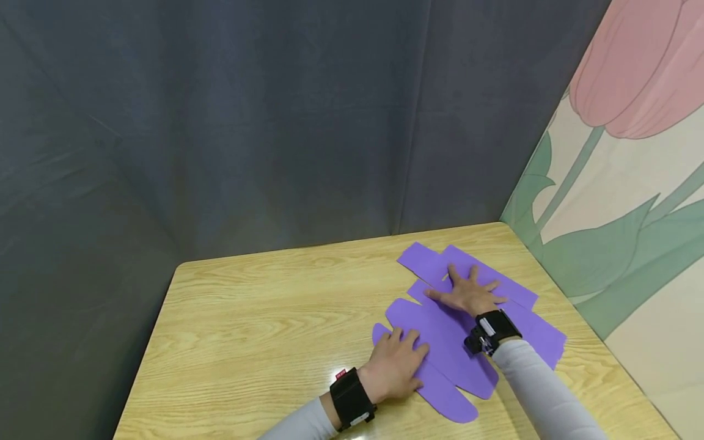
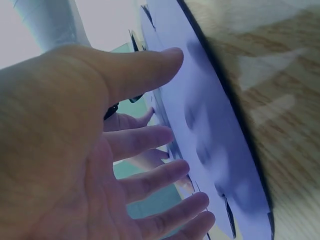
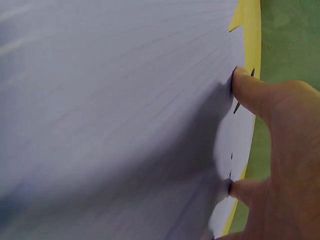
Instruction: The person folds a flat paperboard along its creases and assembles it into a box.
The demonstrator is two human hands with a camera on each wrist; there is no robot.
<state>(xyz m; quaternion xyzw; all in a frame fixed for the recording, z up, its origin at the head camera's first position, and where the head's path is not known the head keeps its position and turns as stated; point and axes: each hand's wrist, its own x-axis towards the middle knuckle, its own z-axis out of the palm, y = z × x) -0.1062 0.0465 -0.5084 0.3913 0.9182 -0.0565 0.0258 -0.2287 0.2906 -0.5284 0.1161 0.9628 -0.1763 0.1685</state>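
Observation:
A flat purple cut-out sheet (image 1: 445,342), with rounded flaps at the front and straighter panels behind, lies on the right side of the table. Toward its back part, my right hand (image 1: 470,294) presses down with fingers spread wide. My left hand (image 1: 397,363) rests its fingers on the front rounded flap (image 1: 448,397), near the sheet's left edge. In the left wrist view, the thumb and fingers of that hand stretch toward the purple surface (image 2: 200,115). The right wrist view has the right thumb and a finger touching the sheet (image 3: 125,100), which fills most of the picture.
The wooden table (image 1: 247,330) extends to the left of the sheet. A dark curtain (image 1: 297,122) hangs behind and at the left. On the right stands a panel with a tulip print (image 1: 627,232), close to the table's right edge.

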